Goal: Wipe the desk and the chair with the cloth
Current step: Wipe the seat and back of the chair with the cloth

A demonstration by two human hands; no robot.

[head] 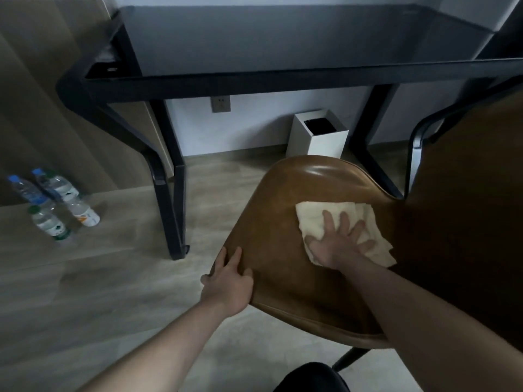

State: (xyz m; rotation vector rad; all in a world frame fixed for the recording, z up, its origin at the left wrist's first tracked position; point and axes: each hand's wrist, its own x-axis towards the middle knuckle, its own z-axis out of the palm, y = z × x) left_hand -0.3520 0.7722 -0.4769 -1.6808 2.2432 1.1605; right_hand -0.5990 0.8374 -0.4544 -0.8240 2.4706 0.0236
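A brown leather chair (283,222) stands in front of the black glass-topped desk (268,38). A cream cloth (314,216) lies flat on the chair seat. My right hand (336,241) presses on the cloth with the fingers spread. My left hand (229,281) grips the seat's left front edge, fingers on top and thumb at the rim. The chair's backrest (467,207) rises dark at the right, with a black metal armrest (418,137) beside it.
A white waste bin (317,137) stands under the desk by the wall. Several plastic water bottles (53,205) stand and lie on the wood floor at the left. The desk's black legs (172,193) stand between the bottles and the chair.
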